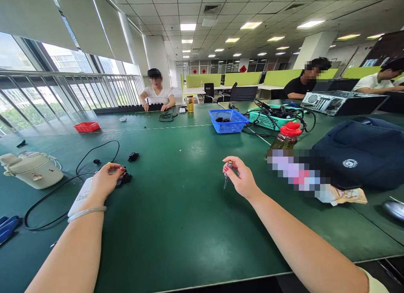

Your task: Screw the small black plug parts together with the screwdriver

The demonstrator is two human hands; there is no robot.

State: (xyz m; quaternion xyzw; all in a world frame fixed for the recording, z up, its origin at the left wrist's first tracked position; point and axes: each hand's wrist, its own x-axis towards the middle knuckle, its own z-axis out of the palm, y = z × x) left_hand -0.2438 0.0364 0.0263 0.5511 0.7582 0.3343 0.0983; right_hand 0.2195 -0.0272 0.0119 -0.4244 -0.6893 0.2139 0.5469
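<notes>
One head-worn view looks forward and slightly down across the green table (176, 225), seemingly wide-angle.

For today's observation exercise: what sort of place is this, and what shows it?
Probably an open-plan office used as a workshop: green desk partitions at the back, a long dark green worktable strewn with black cables, and an opened grey computer case.

— Bright enough? 
— Yes: daylight pours through the windows (63, 61) at left, ceiling panels (188, 27) add even light, shadows stay soft.
— Sharp?
— Mostly; edges bow outward, and the far room looks perhaps slightly soft.
</notes>
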